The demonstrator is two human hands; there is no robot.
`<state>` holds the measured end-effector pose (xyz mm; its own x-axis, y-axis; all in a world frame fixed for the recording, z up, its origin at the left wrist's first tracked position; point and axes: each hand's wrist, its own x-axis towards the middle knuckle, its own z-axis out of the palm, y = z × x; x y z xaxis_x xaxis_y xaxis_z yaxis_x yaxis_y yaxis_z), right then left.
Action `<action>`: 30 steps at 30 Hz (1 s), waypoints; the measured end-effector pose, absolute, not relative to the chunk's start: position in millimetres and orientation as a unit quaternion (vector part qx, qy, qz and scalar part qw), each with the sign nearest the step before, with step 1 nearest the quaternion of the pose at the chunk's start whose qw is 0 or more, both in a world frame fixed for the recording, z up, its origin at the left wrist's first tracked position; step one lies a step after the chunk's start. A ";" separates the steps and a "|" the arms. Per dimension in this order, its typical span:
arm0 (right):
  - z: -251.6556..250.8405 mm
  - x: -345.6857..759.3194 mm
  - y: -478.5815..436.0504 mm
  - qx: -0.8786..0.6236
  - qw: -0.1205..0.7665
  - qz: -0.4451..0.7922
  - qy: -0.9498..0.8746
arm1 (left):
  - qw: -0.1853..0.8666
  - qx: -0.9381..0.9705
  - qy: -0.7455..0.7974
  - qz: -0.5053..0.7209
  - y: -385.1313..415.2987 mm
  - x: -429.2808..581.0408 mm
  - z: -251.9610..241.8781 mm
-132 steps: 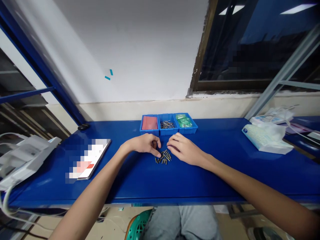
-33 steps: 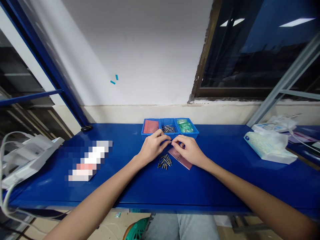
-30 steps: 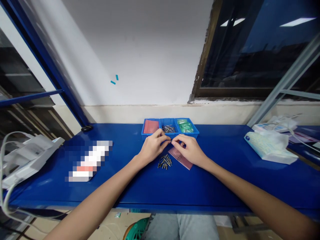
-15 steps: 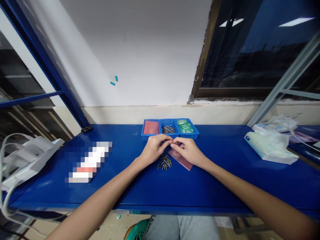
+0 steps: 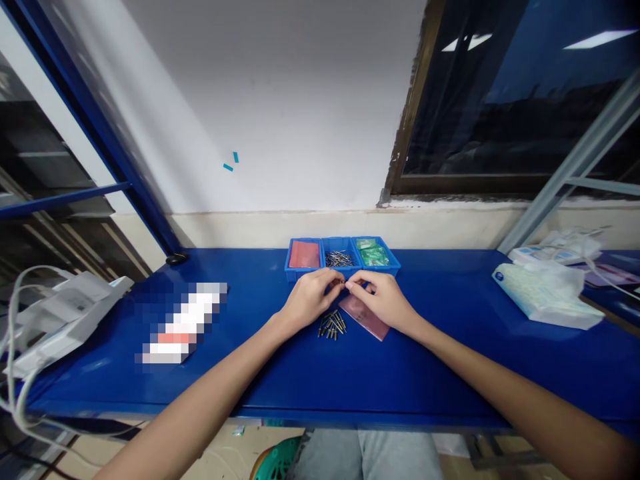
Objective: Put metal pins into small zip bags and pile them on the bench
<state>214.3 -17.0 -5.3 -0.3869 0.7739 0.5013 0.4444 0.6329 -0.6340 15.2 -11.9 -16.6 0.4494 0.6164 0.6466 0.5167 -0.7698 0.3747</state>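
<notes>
My left hand (image 5: 314, 297) and my right hand (image 5: 376, 297) meet fingertip to fingertip over the blue table. Both are closed in a pinch; something tiny seems to be between the fingertips, too small to name. Below them lies a small pile of thin metal pieces (image 5: 332, 325) with pointed shafts, like rivets or small drill bits. A pinkish-red plastic bag (image 5: 367, 318) lies flat, partly under my right hand. Behind the hands stand three joined blue bins: one with red bags (image 5: 305, 255), one with more metal pieces (image 5: 339, 259), one with green packets (image 5: 372, 253).
A tissue pack (image 5: 547, 293) lies on the right, with a white power strip (image 5: 557, 248) behind it. White adapters and cables (image 5: 70, 310) crowd the left edge. A blurred-out white and red item (image 5: 185, 323) lies left of my arm. The wall (image 5: 280, 133) rises behind the table.
My fingertips have shifted slightly against each other, with a small gap now showing between the hands. The whole view has moved a little. The pile and bag stay in place.
</notes>
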 end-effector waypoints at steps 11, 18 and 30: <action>-10.5 216.0 -10.8 -0.373 0.415 0.154 -0.816 | 0.207 0.809 0.330 0.440 -18.4 20.3 -5.4; -10.9 216.1 -10.7 -0.370 0.405 0.154 -0.822 | 0.227 0.793 0.347 0.446 -17.6 21.1 -4.1; -10.4 216.6 -12.1 -0.374 0.413 0.134 -0.820 | 0.210 0.775 0.371 0.467 -14.4 20.3 -6.8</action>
